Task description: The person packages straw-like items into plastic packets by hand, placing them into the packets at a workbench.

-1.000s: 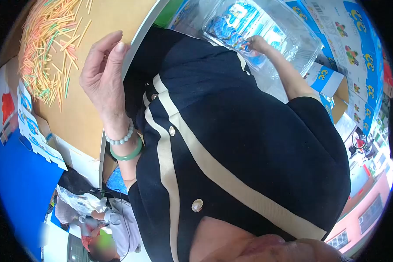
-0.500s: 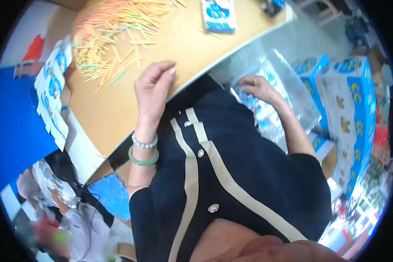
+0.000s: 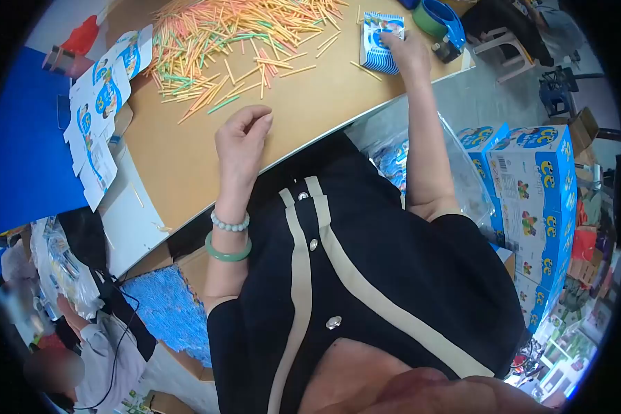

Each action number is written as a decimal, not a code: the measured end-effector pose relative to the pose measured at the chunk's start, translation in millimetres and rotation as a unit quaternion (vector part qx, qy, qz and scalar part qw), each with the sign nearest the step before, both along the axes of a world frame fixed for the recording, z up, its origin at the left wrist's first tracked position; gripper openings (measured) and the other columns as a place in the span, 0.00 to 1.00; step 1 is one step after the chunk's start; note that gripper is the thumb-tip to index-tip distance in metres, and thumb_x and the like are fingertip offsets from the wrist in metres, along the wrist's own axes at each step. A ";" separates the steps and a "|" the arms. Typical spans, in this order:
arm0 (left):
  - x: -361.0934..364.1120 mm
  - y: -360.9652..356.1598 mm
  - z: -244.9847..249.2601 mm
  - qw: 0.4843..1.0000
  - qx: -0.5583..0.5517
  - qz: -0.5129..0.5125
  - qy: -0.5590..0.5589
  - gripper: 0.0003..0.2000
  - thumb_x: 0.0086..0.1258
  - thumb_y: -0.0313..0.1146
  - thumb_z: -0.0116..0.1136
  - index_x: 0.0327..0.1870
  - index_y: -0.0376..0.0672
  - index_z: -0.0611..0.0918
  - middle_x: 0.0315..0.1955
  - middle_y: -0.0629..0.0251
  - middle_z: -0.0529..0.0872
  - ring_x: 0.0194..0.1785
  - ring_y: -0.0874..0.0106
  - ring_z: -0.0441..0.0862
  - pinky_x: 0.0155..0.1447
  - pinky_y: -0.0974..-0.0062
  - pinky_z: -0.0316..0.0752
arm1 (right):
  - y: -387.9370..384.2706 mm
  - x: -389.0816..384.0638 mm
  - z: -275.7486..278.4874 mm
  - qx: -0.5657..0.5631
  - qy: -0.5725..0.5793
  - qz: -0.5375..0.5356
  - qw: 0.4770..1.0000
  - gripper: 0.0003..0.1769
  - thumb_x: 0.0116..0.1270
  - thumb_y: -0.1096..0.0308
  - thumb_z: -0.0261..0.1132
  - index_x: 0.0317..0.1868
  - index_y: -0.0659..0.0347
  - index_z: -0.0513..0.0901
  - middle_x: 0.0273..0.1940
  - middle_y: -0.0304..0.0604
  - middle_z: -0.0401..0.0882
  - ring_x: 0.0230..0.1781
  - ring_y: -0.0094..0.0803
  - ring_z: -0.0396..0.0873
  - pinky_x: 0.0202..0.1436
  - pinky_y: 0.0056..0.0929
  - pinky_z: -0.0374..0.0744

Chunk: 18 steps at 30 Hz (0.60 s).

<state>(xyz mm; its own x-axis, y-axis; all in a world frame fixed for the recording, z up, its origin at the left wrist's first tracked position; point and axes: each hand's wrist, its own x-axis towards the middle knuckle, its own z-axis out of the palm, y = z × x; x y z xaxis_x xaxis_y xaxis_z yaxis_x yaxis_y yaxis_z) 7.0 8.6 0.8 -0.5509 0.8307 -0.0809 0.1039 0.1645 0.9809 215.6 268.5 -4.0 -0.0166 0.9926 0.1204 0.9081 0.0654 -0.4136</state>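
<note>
Packet (image 3: pixel 378 43), blue and white, lies flat on the far side of the table (image 3: pixel 186 165) in my head view, just beside the scattered coloured sticks (image 3: pixel 234 34). My right hand (image 3: pixel 408 54) pinches its right edge. My left hand (image 3: pixel 241 138) rests at the near table edge, fingers loosely bent, holding nothing.

No full word can be read anywhere. On the blue faces of the boxes (image 3: pixel 539 172), yellow looped marks are printed that look like "CC", though they cannot be made out for certain. A barcode (image 3: pixel 501 165) is seen on one white box face, its digits too small to read. The print on the packet (image 3: pixel 378 43) and on the flat cartons (image 3: pixel 98 96) is blurred beyond reading.
</note>
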 end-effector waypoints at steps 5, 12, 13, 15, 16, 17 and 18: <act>5.0 8.8 4.8 0.999 0.024 -0.025 0.006 0.07 0.64 0.27 0.61 0.38 0.33 0.84 0.26 0.70 0.82 0.31 0.82 0.75 0.36 0.83 0.71 | 5.2 14.3 -5.6 0.095 0.182 0.027 0.978 0.23 0.58 0.50 0.65 0.37 0.66 0.82 0.37 0.54 0.84 0.37 0.44 0.81 0.43 0.37 0.76; 20.9 13.8 28.3 0.988 0.056 -0.023 -0.142 0.11 0.67 0.30 0.61 0.47 0.36 0.82 0.32 0.71 0.83 0.33 0.82 0.77 0.38 0.83 0.73 | -54.2 -8.3 34.4 0.043 0.534 0.213 0.817 0.10 0.67 0.64 0.61 0.37 0.62 0.83 0.34 0.36 0.82 0.36 0.20 0.77 0.44 0.20 0.72; 25.2 14.4 28.9 0.989 0.048 -0.010 -0.139 0.11 0.67 0.30 0.61 0.47 0.36 0.82 0.32 0.71 0.83 0.33 0.82 0.77 0.38 0.83 0.73 | -80.4 -22.4 40.4 -0.025 0.542 0.247 0.803 0.08 0.68 0.67 0.61 0.36 0.61 0.83 0.32 0.33 0.80 0.36 0.17 0.75 0.44 0.18 0.72; 25.2 20.1 27.9 0.962 0.112 -0.071 -0.237 0.12 0.68 0.31 0.59 0.50 0.37 0.81 0.35 0.69 0.84 0.37 0.81 0.79 0.41 0.82 0.75 | -130.7 -51.7 43.2 -0.142 0.529 0.291 0.784 0.09 0.69 0.66 0.61 0.34 0.63 0.82 0.32 0.34 0.79 0.35 0.17 0.75 0.43 0.18 0.72; 21.3 16.8 26.2 0.965 0.109 -0.060 -0.232 0.12 0.68 0.31 0.59 0.50 0.37 0.81 0.35 0.69 0.84 0.37 0.81 0.79 0.41 0.82 0.75 | -142.7 -65.0 37.1 -0.150 0.533 0.297 0.778 0.09 0.69 0.66 0.61 0.34 0.63 0.82 0.32 0.34 0.79 0.35 0.17 0.75 0.43 0.18 0.72; 18.4 13.7 22.8 0.959 0.132 -0.024 -0.250 0.12 0.69 0.31 0.59 0.49 0.36 0.81 0.36 0.69 0.84 0.37 0.80 0.80 0.42 0.81 0.76 | -153.1 -75.2 27.5 -0.172 0.510 0.323 0.778 0.10 0.69 0.65 0.60 0.34 0.63 0.81 0.32 0.33 0.79 0.35 0.17 0.75 0.42 0.19 0.73; 16.5 10.5 18.7 0.951 0.155 0.010 -0.268 0.11 0.69 0.30 0.59 0.48 0.35 0.81 0.36 0.68 0.84 0.38 0.80 0.80 0.42 0.81 0.76 | -160.2 -82.9 20.5 -0.191 0.486 0.349 0.778 0.12 0.69 0.63 0.60 0.34 0.64 0.81 0.32 0.33 0.79 0.34 0.16 0.74 0.42 0.20 0.73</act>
<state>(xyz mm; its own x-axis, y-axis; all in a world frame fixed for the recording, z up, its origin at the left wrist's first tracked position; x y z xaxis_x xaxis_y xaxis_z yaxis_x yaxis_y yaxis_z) 23.5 19.1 19.5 -0.5152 0.8503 -0.1075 -0.4248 -0.1445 0.8937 132.7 108.3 16.5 -0.6528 0.7493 0.1114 -0.0476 0.1062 -0.9932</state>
